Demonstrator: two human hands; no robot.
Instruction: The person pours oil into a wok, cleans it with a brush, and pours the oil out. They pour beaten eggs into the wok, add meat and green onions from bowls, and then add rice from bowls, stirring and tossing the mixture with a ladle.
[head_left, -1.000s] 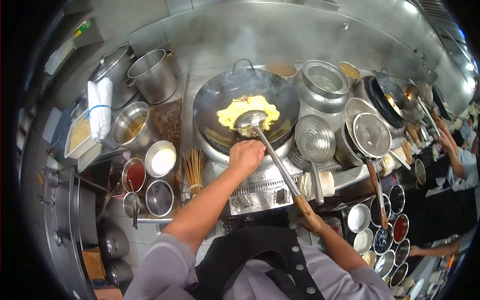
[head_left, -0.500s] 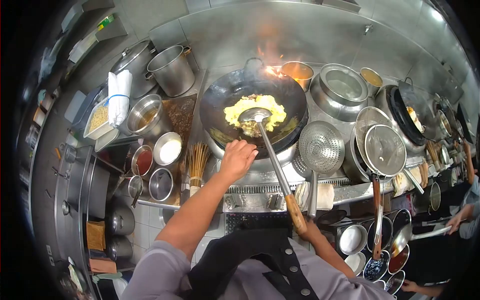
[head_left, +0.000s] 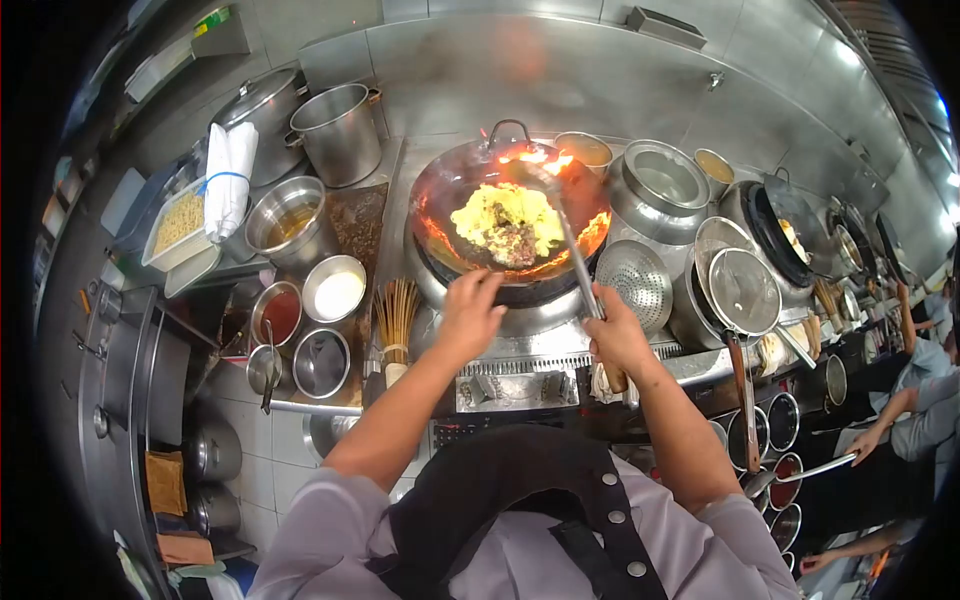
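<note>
Fingers (head_left: pixel 480 287) of left hand (head_left: pixel 470 318): curled shut over the near rim of the wok (head_left: pixel 448 182), a grip that suits tipping the pan away. Fingers of right hand (head_left: pixel 617 338): wrapped tight round the ladle (head_left: pixel 572 248), low on its handle (well back from the heat, by my reading).

- Pan: wok sits over the fire and seems tipped, with flames (head_left: pixel 535 157) licking its far and side rim.
- Alongside: perforated skimmer (head_left: pixel 632 282), parked just right of the wok, within easy reach.
- Tool: ladle shaft slants across the wok, its bowl at the far rim.
- Contents: egg (head_left: pixel 498 210), a yellow mass with a dark patch, at the wok's centre.
- Sundries: seasoning bowls (head_left: pixel 335 292), left of the wok, near the left hand.
</note>
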